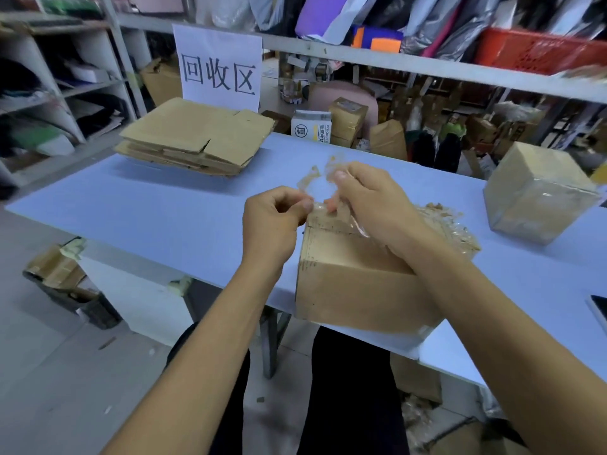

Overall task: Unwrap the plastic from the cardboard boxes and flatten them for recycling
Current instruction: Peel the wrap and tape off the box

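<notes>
**While both hands work the film: unwrap step, box not yet flattened**

Nearest the viewer, a cardboard box [358, 277] sits at the near edge of the blue table [147, 205], partly overhanging it, w/ its top far corner under the hands. Left hand [274, 221], fingers curled, pinches a strip of clear plastic wrap [320, 183] at that corner; right hand [371, 205] pinches the same strip just beside it, thumb and forefinger closed on the film, forearm lying across the box top. Film rises between and just beyond the fingertips; a crumpled loose mass of plastic [450, 224] lies against the box's right side. Judged step: peeling wrap off, approx. mid-way on this box. Next move prob. calls for pulling the strip away from the corner so it tears free w/o ripping the board, then opening the seams. Further right, a wrapped box [538, 192] stands untouched, well apart. Far left, a stack of flattened cartons [197, 136] lies below a paper sign [218, 67].
</notes>
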